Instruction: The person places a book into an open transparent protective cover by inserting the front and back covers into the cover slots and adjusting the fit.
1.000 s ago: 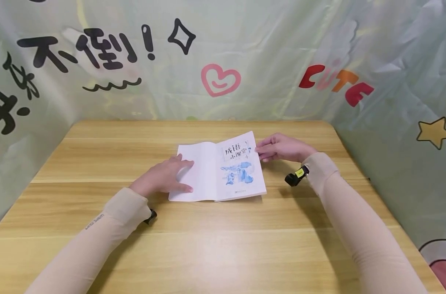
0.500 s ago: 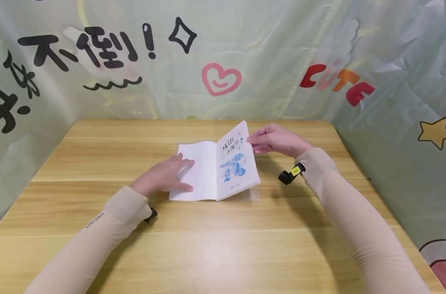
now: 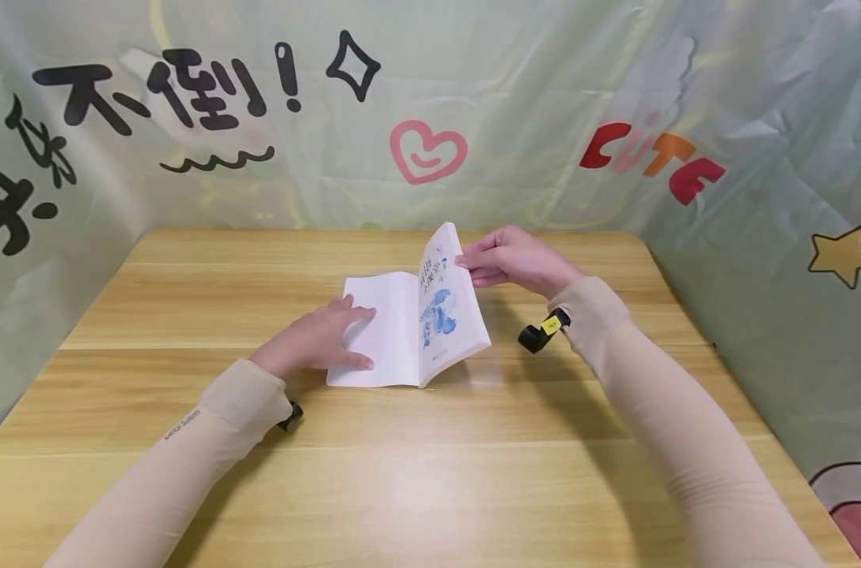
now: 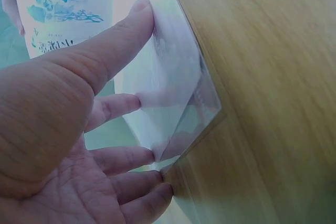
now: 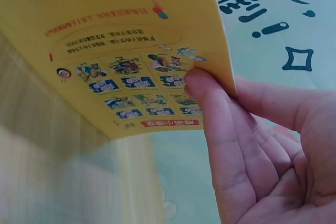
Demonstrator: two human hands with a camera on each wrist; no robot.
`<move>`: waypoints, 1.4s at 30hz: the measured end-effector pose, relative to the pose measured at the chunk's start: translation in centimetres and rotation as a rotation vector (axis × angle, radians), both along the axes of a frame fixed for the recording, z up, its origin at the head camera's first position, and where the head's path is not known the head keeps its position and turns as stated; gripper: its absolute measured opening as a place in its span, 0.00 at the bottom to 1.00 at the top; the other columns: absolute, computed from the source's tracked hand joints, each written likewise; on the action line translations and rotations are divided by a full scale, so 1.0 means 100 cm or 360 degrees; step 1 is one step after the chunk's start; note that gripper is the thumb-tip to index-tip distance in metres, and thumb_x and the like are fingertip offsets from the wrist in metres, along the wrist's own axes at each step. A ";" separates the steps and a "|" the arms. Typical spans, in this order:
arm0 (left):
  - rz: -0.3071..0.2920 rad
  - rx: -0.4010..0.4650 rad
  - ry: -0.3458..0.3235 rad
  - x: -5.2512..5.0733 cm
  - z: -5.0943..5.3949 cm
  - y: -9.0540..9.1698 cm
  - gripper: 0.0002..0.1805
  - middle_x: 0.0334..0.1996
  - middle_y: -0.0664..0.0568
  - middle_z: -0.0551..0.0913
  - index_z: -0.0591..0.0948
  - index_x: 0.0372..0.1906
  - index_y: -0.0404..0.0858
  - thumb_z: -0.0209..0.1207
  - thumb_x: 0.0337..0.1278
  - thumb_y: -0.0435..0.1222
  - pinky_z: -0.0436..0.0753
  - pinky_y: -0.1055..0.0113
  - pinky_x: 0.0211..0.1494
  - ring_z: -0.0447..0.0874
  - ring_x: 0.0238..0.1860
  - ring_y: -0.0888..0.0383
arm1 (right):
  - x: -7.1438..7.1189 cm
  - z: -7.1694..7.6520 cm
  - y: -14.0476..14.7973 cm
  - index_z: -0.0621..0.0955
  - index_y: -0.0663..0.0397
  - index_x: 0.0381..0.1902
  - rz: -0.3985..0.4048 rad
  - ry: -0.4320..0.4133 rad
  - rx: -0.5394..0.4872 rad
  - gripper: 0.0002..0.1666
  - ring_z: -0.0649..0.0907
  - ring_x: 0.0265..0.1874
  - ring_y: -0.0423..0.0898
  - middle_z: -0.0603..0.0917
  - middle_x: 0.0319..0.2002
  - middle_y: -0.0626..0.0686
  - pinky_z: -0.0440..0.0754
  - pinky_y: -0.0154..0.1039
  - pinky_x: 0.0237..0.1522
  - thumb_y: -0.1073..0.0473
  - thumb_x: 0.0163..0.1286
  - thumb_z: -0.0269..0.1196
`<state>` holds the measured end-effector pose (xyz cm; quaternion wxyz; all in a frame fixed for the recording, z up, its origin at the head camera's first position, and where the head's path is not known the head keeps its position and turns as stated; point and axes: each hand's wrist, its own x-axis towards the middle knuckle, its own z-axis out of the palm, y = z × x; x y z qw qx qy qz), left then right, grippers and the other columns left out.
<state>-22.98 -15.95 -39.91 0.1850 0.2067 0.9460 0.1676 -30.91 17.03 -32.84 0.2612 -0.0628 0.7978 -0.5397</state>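
Observation:
A thin book (image 3: pixel 441 315) lies spread on the table, its white left leaf (image 3: pixel 395 339) flat and its printed title page raised at a steep tilt. My left hand (image 3: pixel 306 339) rests on the left leaf with thumb and fingers spread. Clear plastic (image 4: pixel 207 98) extends past that leaf's corner in the left wrist view. With thumb and fingers, my right hand (image 3: pixel 519 260) pinches the outer edge of the raised part. The right wrist view shows the book's yellow back cover (image 5: pixel 131 35), with small pictures and text, facing my right fingers.
The wooden table (image 3: pixel 374 489) stretches around the book. Behind it and along both sides hangs a pale green cloth (image 3: pixel 516 95) with printed letters, a heart and a star. A glossy clear sheet (image 3: pixel 489 374) lies beneath the lifted side.
My right hand has moved up and leftward, raising the right part of the book from nearly flat to a steep tilt. The left hand stays in place on the leaf.

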 end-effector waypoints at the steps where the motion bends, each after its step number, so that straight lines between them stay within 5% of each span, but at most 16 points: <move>1: -0.0001 0.0001 0.0002 0.000 0.000 0.000 0.50 0.85 0.27 0.52 0.65 0.84 0.42 0.73 0.64 0.53 0.59 0.28 0.82 0.48 0.86 0.29 | 0.000 0.001 -0.002 0.85 0.66 0.63 0.0003 0.0013 0.0007 0.22 0.93 0.39 0.43 0.93 0.50 0.56 0.91 0.45 0.56 0.59 0.76 0.69; 8: -0.0001 0.0000 0.0027 -0.001 -0.001 -0.001 0.50 0.85 0.28 0.53 0.65 0.84 0.42 0.73 0.63 0.53 0.60 0.28 0.82 0.50 0.86 0.30 | 0.002 0.008 -0.017 0.87 0.66 0.58 -0.0009 0.0061 0.0011 0.20 0.93 0.36 0.43 0.94 0.46 0.56 0.93 0.37 0.44 0.59 0.74 0.72; 18: 0.0034 -0.0026 0.0032 0.002 -0.001 0.000 0.50 0.84 0.30 0.56 0.67 0.83 0.43 0.74 0.61 0.55 0.63 0.29 0.82 0.52 0.86 0.31 | 0.005 0.014 -0.040 0.88 0.67 0.55 -0.0016 0.0123 0.0065 0.19 0.92 0.33 0.42 0.94 0.43 0.57 0.93 0.38 0.43 0.59 0.73 0.73; 25: 0.0037 0.0002 0.0193 0.007 0.003 0.003 0.42 0.71 0.36 0.78 0.79 0.73 0.40 0.78 0.56 0.53 0.80 0.38 0.72 0.78 0.70 0.38 | 0.004 0.017 -0.051 0.89 0.66 0.54 -0.0023 0.0150 0.0127 0.18 0.92 0.33 0.43 0.93 0.45 0.59 0.93 0.38 0.43 0.59 0.71 0.74; 35: 0.0157 0.0402 0.0084 -0.003 0.002 -0.004 0.25 0.55 0.41 0.89 0.85 0.62 0.37 0.70 0.69 0.48 0.83 0.45 0.68 0.86 0.59 0.43 | 0.004 0.016 -0.068 0.89 0.66 0.53 -0.0024 0.0190 0.0180 0.17 0.91 0.31 0.42 0.93 0.46 0.61 0.93 0.39 0.43 0.60 0.71 0.74; 42: 0.0324 0.0771 -0.0191 -0.003 0.003 -0.009 0.27 0.58 0.43 0.89 0.79 0.71 0.40 0.55 0.83 0.52 0.87 0.49 0.66 0.88 0.59 0.46 | 0.004 0.015 -0.084 0.89 0.67 0.51 -0.0016 0.0184 0.0161 0.16 0.90 0.29 0.41 0.93 0.42 0.59 0.93 0.38 0.42 0.61 0.71 0.74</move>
